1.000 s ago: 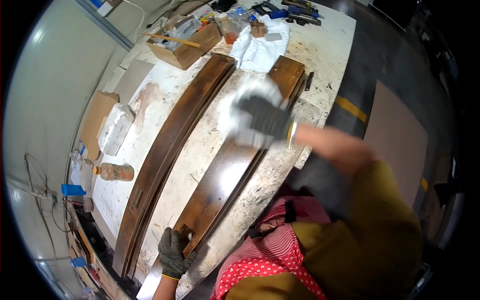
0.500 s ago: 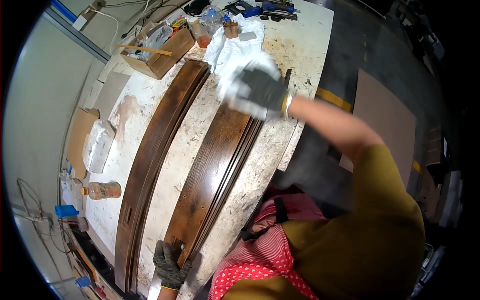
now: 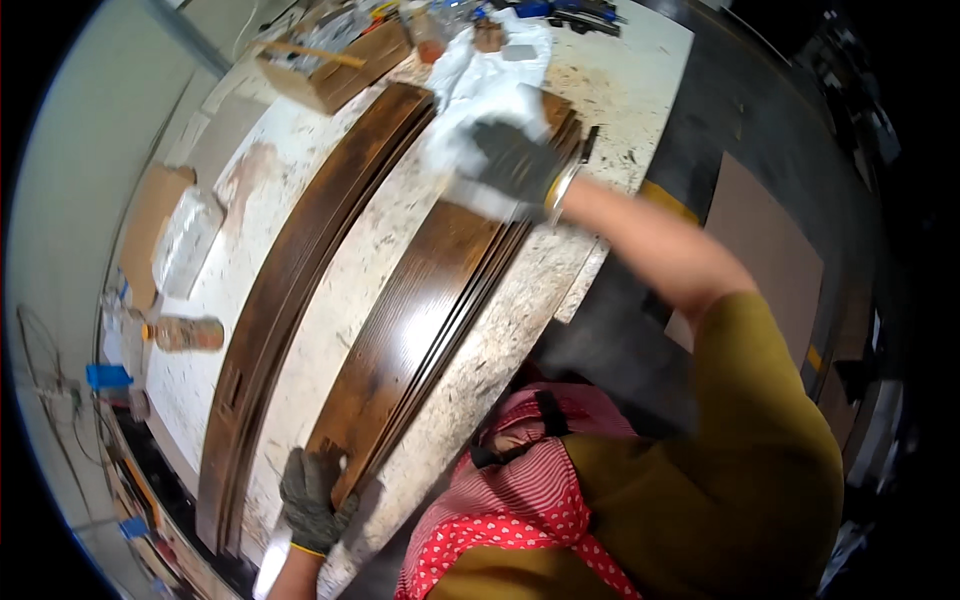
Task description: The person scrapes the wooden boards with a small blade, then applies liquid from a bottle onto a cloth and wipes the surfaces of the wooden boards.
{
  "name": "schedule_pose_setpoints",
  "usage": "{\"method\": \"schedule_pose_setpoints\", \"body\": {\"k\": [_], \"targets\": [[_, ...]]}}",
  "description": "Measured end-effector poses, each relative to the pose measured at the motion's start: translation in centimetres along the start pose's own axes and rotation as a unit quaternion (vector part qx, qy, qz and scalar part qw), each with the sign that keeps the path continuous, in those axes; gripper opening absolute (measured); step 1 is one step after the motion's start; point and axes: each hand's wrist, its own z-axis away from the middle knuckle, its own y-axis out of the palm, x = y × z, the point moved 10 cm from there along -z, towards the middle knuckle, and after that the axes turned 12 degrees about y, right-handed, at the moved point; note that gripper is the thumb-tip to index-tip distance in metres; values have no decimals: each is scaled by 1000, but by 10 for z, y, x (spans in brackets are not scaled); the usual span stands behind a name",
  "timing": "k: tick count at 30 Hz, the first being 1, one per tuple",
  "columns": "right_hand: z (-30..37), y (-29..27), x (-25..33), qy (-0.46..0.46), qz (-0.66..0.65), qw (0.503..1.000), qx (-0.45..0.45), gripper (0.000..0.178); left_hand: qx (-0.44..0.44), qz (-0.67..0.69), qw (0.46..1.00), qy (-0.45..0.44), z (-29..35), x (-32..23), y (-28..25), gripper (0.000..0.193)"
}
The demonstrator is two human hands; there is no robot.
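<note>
A brown, dark-stained wooden board [image 3: 395,315] with a grooved long edge lies slantwise on the worktable [image 3: 350,290]. My right hand [image 3: 515,160], in a dark grey glove, presses a bunched white cloth [image 3: 455,140] on its far part; motion blurs the fingers. The board's far end shows just beyond that hand. At the near end, my gloved left hand [image 3: 315,505] is closed around the board's end, next to a notch. To the left lies a second, curved wooden piece [image 3: 300,235] with a slot near its lower end; neither hand touches it.
An open box [image 3: 345,85] of odds and ends stands at the far left. Beside it are a bottle of reddish liquid [image 3: 427,40] and a spread white cloth [image 3: 515,70]. Blue-handled tools [image 3: 580,15] lie at the back. A capped bottle [image 3: 188,334] and a wrapped bundle [image 3: 190,240] rest left.
My right hand and its cloth have shifted slightly nearer along the board, uncovering its far end. My left hand stays at the near end. The whole view has shifted a little.
</note>
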Motion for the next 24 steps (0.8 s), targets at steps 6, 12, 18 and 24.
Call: {"method": "schedule_pose_setpoints", "body": {"k": [6,12,18,24], "targets": [[11,67,128,-47,-46,997,41,71,-5,-1,1000,-7,-11,1,-4,91],[54,70,263,-212,-314,925,21,64,-54,4,998,17,-16,1,-12,90],[4,-60,71,-97,-95,979,-154,51,-83,57,995,-6,-20,5,-24,90],[70,-1,350,-277,-197,927,160,65,-23,121,990,-72,-19,10,-16,86]]}}
